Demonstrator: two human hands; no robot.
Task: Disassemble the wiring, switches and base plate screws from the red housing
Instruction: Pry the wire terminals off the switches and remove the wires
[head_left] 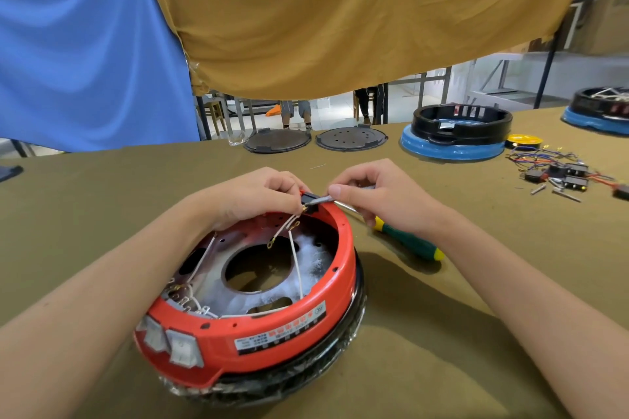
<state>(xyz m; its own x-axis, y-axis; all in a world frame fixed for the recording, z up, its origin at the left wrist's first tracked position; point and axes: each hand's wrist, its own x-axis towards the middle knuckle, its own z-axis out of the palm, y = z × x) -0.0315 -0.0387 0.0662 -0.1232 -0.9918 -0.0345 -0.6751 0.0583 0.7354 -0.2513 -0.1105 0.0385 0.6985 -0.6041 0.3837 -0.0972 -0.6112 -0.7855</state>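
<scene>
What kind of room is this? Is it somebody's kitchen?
Probably not a kitchen, more likely a workshop for taking appliances apart. A screwdriver lies by the opened red housing, removed wires and switches are piled on the cloth-covered table, and metal racks stand behind.

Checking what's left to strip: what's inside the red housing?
Inside the red housing: white wires with ring terminals and a metal base plate with a central hole. Its underside is hidden.

No text can be read. The red housing [282, 326] carries a white label [280, 328] on its near wall, far from both hands, but the print is too blurred.
</scene>
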